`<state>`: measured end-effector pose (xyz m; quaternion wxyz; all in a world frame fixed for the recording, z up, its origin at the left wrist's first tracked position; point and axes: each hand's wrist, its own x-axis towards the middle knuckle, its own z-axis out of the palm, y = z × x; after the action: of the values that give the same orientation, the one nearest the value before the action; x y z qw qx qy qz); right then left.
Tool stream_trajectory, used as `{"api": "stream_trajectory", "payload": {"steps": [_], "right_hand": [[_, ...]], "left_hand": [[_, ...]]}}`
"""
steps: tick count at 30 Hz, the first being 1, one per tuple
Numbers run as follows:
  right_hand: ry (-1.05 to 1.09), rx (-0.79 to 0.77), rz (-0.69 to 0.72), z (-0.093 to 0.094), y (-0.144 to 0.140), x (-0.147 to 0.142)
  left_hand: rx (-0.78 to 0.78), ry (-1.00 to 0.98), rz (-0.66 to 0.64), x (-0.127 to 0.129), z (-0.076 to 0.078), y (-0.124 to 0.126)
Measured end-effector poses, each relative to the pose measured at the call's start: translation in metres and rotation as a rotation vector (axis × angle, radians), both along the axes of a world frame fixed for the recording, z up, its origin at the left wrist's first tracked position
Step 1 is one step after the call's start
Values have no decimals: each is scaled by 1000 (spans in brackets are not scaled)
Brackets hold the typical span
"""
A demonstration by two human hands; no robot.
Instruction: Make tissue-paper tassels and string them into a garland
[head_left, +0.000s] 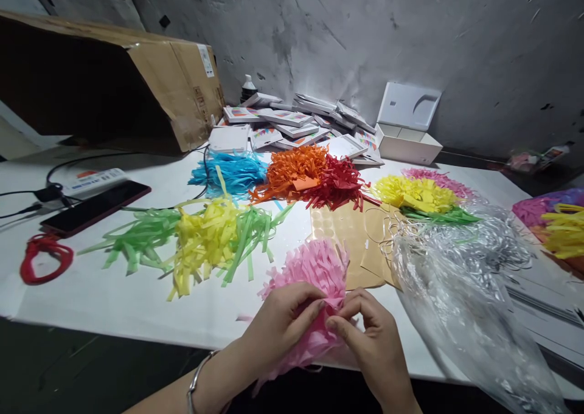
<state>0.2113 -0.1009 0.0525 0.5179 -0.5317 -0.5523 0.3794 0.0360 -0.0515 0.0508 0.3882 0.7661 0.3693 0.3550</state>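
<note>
At the near edge of the white desk [114,304] there's a bunch of pink paper fringe [317,265], held at its gathered middle. The left hand [292,313] has thumb and fingers closed on it, and the right hand [374,332] is pinching it from the other side, strips poking out above and below. Silver bangle [197,377] on the left wrist. Just behind the pink stuff lie some flat tan sheets [335,228], and a crumpled clear plastic bag [469,304] sprawls to the right. Over left, yellow fringe [205,234] sits between clumps of green fringe [146,234], then a phone [98,207] and a coil of red cord [66,257]. Farther back: blue fringe [232,172], orange fringe [296,165] and red fringe [337,183] side by side, a messy pile of flat white boxes [292,119] behind.
</note>
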Motion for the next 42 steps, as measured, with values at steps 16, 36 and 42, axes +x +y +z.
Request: {"api": "stream_trajectory", "payload": {"steps": [16,36,42], "right_hand": [[-266,215,-83,-10,-4,-1],[-359,362,-52,-12,2,-4],[-297,441,-143,-24,8,-11]], "left_hand": [[336,32,8,-1,8,2],[653,192,-13,3,22,12],[766,248,-15,5,26,16]]}}
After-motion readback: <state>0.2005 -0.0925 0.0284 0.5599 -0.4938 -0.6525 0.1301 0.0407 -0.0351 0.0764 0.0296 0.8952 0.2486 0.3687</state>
